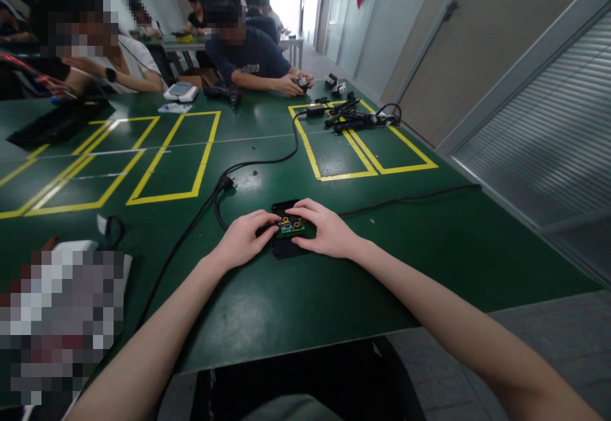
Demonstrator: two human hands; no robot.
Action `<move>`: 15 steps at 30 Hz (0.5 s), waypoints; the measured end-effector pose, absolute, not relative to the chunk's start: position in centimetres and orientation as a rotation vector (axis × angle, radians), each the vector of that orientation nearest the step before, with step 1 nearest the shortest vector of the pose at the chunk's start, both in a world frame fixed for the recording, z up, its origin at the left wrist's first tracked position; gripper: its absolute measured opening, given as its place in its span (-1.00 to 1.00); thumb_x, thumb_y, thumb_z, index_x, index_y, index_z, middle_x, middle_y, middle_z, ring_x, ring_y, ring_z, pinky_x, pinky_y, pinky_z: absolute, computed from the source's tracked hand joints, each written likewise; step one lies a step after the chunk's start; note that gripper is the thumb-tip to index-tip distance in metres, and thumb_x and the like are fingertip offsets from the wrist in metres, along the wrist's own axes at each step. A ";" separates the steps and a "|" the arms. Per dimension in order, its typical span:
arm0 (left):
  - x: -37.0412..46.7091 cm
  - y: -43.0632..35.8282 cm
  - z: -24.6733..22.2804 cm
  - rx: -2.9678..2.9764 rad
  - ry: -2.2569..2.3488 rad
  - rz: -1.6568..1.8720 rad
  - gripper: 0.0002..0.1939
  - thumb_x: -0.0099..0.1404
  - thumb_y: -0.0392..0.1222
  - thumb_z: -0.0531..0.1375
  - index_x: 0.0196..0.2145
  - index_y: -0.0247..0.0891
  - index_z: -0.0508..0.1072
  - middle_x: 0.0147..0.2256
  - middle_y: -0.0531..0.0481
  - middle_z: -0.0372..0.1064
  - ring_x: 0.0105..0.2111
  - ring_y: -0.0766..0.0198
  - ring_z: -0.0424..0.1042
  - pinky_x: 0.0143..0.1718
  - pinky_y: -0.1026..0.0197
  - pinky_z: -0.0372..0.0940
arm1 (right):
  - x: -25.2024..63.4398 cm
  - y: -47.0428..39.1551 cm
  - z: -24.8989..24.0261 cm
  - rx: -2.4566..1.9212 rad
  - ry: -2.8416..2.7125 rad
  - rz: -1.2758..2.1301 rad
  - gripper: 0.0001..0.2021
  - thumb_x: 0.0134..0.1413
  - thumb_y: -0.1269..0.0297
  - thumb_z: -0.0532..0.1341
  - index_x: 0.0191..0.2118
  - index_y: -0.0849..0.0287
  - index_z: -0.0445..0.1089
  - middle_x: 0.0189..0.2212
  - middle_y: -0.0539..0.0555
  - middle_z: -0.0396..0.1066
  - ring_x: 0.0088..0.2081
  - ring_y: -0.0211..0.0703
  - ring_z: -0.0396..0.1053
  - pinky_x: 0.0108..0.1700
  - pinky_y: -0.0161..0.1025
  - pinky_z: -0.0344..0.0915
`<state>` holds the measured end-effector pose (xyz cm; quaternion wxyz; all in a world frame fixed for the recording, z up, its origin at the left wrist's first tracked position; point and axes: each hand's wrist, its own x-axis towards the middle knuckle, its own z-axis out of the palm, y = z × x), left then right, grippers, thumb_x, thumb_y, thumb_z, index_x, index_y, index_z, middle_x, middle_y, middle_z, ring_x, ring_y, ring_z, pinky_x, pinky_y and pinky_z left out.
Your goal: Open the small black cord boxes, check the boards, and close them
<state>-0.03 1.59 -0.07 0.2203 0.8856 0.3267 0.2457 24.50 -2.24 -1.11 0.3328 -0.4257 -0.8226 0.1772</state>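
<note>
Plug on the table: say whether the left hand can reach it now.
Probably yes: the plug lies just beyond the left hand, with only table and cable seen between. That hand is at the board, though, and would have to leave it first.

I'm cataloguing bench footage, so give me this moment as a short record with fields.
Left hand: fingertips at the board's left end
Right hand: thumb and fingers about the board's right end
Black part: shows on the board's near and far sides
Table: green, marked with yellow tape
Farther off: plug, drill
</note>
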 end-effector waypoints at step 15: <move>-0.8 2.1 0.0 2.512 1.051 0.615 -0.76 0.41 -0.12 0.13 -0.21 -0.22 0.58 -0.31 -0.02 0.52 -0.36 0.24 0.48 -0.33 0.25 0.29 | 24.0 -1.9 -1.6 -1.053 -2.131 0.403 -0.62 0.22 0.34 0.28 0.14 0.12 0.41 0.08 0.21 0.42 0.09 0.06 0.43 0.15 0.05 0.42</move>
